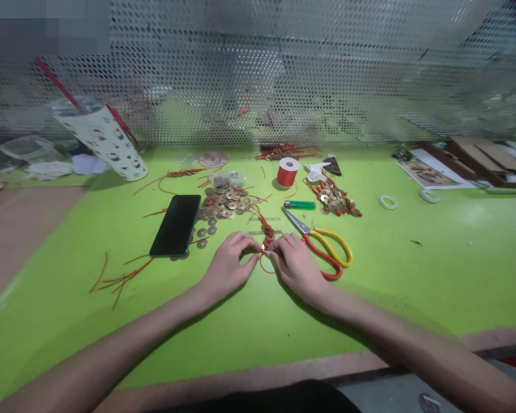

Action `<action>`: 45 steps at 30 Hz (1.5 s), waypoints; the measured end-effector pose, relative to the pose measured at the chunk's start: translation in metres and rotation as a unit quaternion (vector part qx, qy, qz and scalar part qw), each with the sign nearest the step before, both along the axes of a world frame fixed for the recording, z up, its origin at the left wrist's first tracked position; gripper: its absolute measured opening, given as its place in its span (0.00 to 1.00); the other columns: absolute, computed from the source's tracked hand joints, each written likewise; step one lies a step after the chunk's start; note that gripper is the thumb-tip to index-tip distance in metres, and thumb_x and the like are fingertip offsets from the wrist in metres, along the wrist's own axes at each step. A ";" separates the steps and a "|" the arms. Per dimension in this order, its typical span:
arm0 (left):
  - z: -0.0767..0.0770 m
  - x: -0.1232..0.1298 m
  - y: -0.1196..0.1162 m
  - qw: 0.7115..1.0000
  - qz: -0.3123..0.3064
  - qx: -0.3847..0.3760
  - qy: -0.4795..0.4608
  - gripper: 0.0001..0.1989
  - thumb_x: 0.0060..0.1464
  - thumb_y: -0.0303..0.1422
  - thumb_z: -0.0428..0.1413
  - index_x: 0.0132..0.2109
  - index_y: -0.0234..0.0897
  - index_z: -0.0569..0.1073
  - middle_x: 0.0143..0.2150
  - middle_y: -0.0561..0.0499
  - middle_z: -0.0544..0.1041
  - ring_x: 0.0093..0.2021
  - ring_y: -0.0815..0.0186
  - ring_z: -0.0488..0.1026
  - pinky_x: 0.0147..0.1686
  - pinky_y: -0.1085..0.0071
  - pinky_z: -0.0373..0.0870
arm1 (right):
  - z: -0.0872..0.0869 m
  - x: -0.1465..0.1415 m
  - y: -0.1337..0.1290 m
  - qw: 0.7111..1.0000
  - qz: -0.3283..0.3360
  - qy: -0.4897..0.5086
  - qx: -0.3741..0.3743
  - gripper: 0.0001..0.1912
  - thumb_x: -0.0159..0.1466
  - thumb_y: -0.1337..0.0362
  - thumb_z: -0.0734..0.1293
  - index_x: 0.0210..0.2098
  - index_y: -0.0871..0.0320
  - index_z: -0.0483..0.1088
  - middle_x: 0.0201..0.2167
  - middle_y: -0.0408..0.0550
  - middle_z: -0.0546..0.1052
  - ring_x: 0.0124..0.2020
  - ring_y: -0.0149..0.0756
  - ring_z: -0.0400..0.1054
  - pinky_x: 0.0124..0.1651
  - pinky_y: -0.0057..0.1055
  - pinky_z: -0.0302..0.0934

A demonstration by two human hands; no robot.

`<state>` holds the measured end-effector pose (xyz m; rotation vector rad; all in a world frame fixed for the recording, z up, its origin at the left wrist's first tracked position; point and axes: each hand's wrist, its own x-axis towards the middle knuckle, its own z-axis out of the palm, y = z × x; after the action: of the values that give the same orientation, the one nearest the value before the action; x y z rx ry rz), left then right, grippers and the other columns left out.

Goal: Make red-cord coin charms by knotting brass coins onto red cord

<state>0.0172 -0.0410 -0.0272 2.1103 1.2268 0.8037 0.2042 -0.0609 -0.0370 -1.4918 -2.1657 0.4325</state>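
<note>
My left hand and my right hand meet over the green table, each with thumb and fingers pinched on the near end of a red cord. Coins are strung along this cord, which lies away from me between the hands. A thin red loop hangs below the fingertips. Scissors with yellow and red handles lie just right of my right hand. A green lighter rests beyond them. Loose coins are heaped beyond my left hand.
A black phone lies at the left, near red cord pieces. A red spool stands behind the lighter, with corded coins to its right. At the back left a patterned cup leans. White rings lie at the right.
</note>
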 end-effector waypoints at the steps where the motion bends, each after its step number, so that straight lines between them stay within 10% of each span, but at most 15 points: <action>1: 0.000 0.000 0.000 1.000 0.001 -0.003 0.000 0.04 0.57 0.25 0.58 0.38 0.38 0.76 0.39 0.49 0.76 0.44 0.59 0.73 0.46 0.62 0.70 | 0.000 0.000 0.000 1.000 0.000 0.001 0.001 0.05 0.69 0.69 0.63 0.36 0.57 0.69 0.36 0.53 0.75 0.39 0.46 0.66 0.43 0.40 0.62; 45: -0.005 0.000 0.002 0.997 -0.024 0.058 0.048 0.03 0.63 0.27 0.54 0.40 0.36 0.72 0.45 0.44 0.70 0.50 0.56 0.68 0.50 0.56 0.69 | 0.002 0.001 -0.001 1.000 0.010 0.022 0.018 0.04 0.70 0.69 0.63 0.38 0.59 0.69 0.38 0.54 0.75 0.42 0.47 0.67 0.45 0.43 0.65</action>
<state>0.0174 -0.0395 -0.0318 2.2863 1.2010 0.7760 0.2054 -0.0621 -0.0353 -1.4281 -2.1449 0.4269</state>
